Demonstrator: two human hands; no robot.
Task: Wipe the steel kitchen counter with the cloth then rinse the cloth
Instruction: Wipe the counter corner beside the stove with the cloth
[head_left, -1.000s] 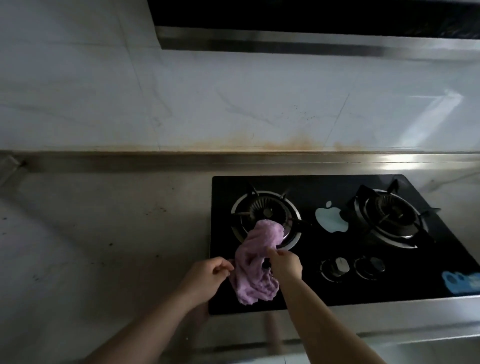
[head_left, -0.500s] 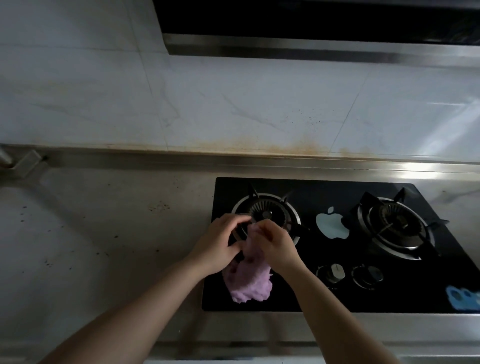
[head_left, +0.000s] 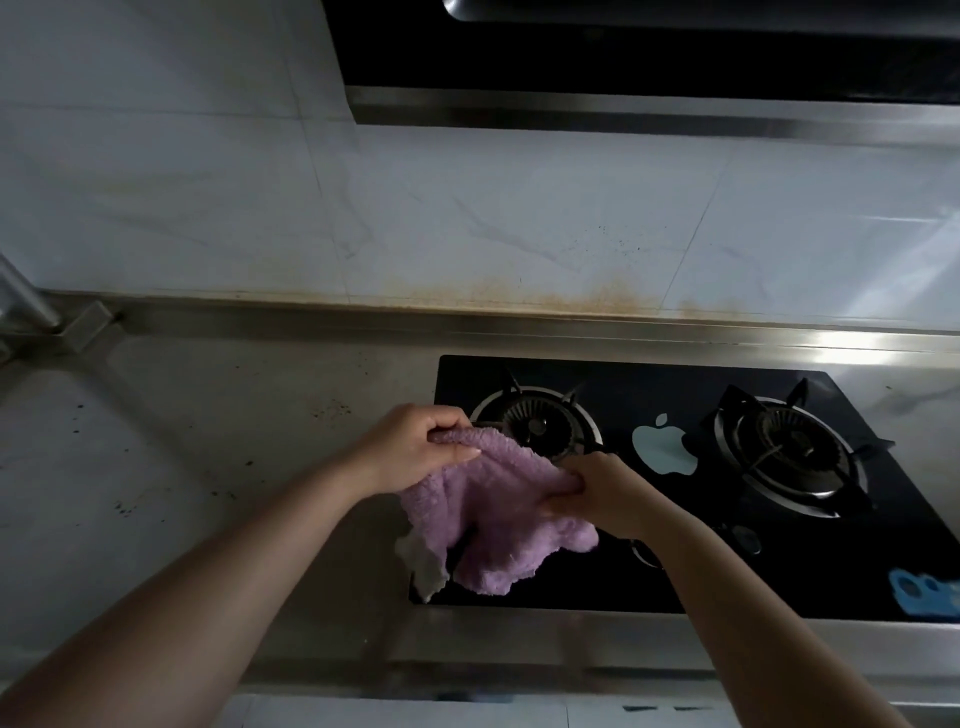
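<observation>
A fluffy purple cloth (head_left: 488, 514) with a white underside hangs spread between my two hands above the left front corner of the black gas hob (head_left: 649, 587). My left hand (head_left: 415, 452) grips the cloth's upper left edge. My right hand (head_left: 602, 499) grips its upper right edge. The steel counter (head_left: 182, 467), speckled with dark crumbs, stretches to the left of the hob.
The hob has two burners, the left burner (head_left: 535, 421) just behind my hands and the right burner (head_left: 784, 452) farther off. Knobs sit near its front edge. A stained tile wall (head_left: 467, 218) and a range hood (head_left: 649, 62) stand behind. A metal fitting (head_left: 31, 306) is at far left.
My hands pulled apart and opened the bunched cloth out wide between them. The view moved closer and slightly left.
</observation>
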